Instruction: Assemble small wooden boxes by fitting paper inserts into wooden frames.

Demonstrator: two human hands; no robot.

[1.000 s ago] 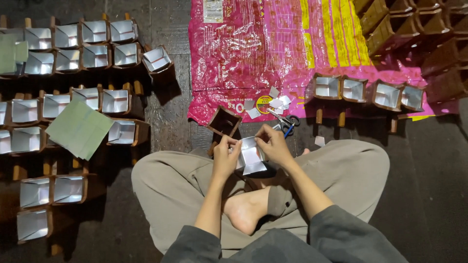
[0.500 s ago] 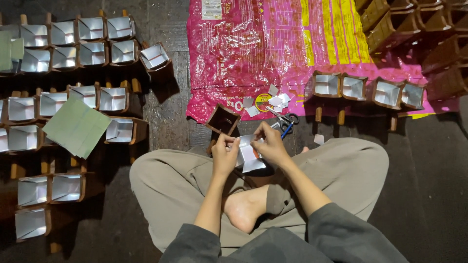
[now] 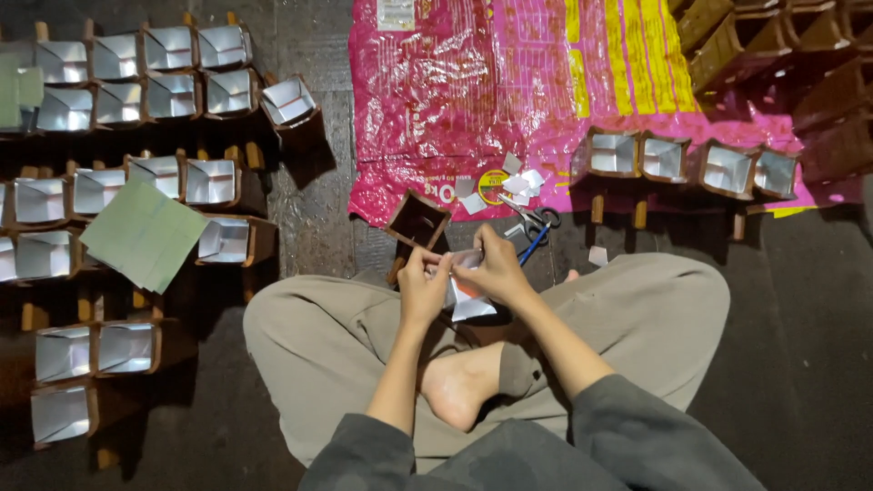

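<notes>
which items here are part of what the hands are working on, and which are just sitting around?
In hand:
- left hand and right hand, both gripping the silvery folded sheet
- empty brown box just ahead
- scissors and cut white scraps

Lying about:
- green paper sheet
- rows of foil-lined boxes
- pink plastic sack

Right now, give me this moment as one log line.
left hand: pinching silver paper piece | right hand: pinching same piece | scissors: on floor | empty brown box: ahead of hands
</notes>
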